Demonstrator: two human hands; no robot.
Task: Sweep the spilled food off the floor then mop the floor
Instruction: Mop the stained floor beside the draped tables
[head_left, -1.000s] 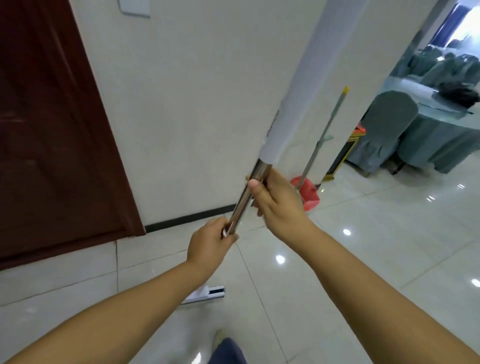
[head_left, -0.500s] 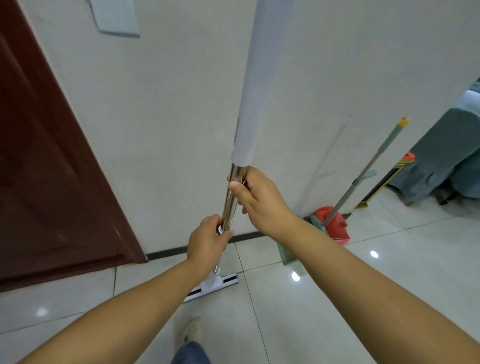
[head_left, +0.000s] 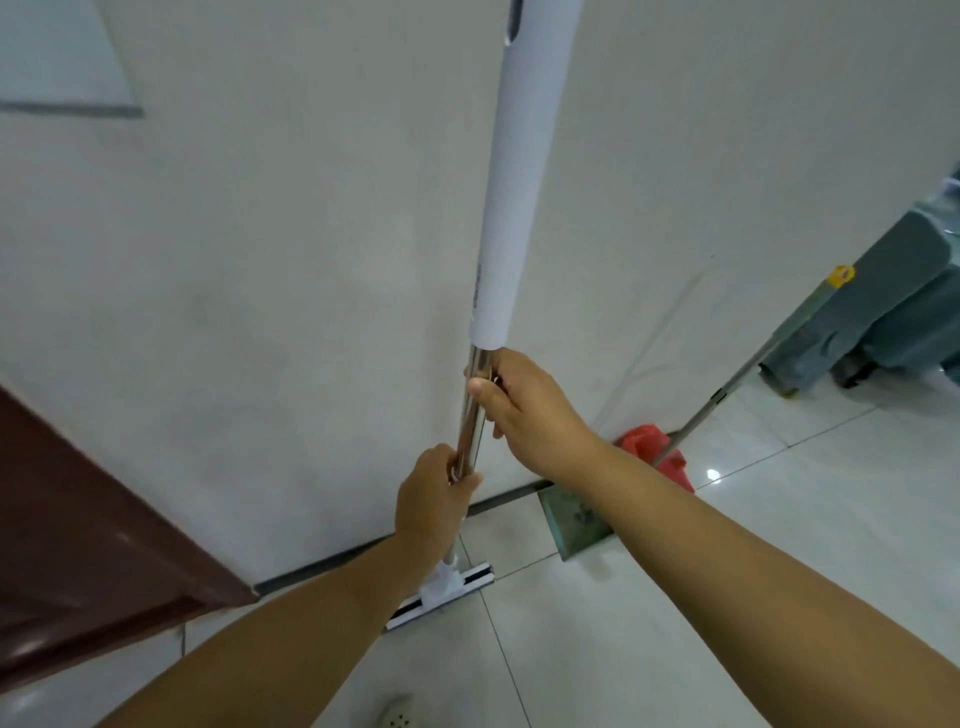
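Mop (head_left: 511, 208) upright beside wall (head_left: 260, 312), mop head (head_left: 441, 592) on floor (head_left: 545, 665). Left hand (head_left: 434, 499) low, right hand (head_left: 524, 415) above; fingers (head_left: 485, 397) curled round steel shaft. Advice: press head flat, push in steady overlapping strokes.

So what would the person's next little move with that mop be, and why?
Probably pull the mop head back from the wall across the tiles. Both the left hand and right hand grip the mop shaft, its head sits at the baseboard, and the broom already leans on the wall.
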